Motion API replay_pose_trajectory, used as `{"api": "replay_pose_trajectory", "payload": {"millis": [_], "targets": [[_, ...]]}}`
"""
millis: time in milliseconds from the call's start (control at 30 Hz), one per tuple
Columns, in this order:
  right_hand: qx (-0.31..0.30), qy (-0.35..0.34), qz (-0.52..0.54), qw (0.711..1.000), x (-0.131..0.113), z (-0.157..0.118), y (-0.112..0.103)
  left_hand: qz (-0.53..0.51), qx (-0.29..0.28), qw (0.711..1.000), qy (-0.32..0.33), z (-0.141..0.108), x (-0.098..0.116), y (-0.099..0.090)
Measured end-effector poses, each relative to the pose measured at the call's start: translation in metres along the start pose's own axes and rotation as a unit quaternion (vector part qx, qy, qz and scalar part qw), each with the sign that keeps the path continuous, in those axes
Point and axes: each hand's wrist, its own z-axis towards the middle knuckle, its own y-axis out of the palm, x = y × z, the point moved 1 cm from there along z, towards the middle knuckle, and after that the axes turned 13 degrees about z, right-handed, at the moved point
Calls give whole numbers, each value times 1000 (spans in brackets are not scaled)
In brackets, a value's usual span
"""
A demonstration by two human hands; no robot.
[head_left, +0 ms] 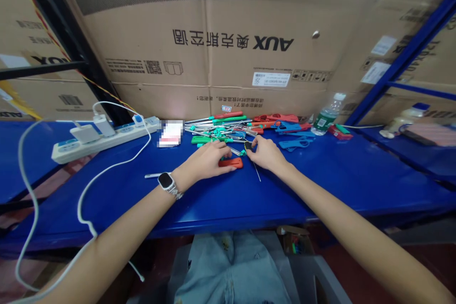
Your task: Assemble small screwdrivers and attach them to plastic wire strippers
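Observation:
Fingers of my left hand [213,158] close on an orange-red flat handle [235,163] lying on the blue table [213,204]. To its right, my right hand [265,153] pinches a small black and yellow tool [248,146]; a thin metal shaft [257,172] points down from under that hand toward the table's front. Just behind both hands lies a pile of green-handled tools [217,130] with metal shafts. Red scissors-like tools [276,118] and blue ones [295,143] lie at the pile's right.
A white power strip [107,140] with plugs and cables is at the left. A pixelated card [171,133] lies beside it. A bottle [326,116] and a red box [340,133] stand at the right. Behind rises a large cardboard box [231,14].

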Motion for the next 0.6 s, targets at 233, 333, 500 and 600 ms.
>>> {"api": "replay_pose_trajectory", "payload": {"millis": [233, 333, 500, 600], "targets": [[-26, 36, 98, 994, 7, 10, -3, -23, -14, 1000, 16, 16, 7, 8], [-3, 23, 257, 966, 6, 15, -7, -39, -20, 999, 8, 6, 7, 11], [5, -83, 508, 857, -24, 20, -3, -44, -11, 999, -2, -4, 6, 9], [9, -153, 534, 831, -45, 18, 6, -47, -11, 999, -19, -6, 5, 7]]}}
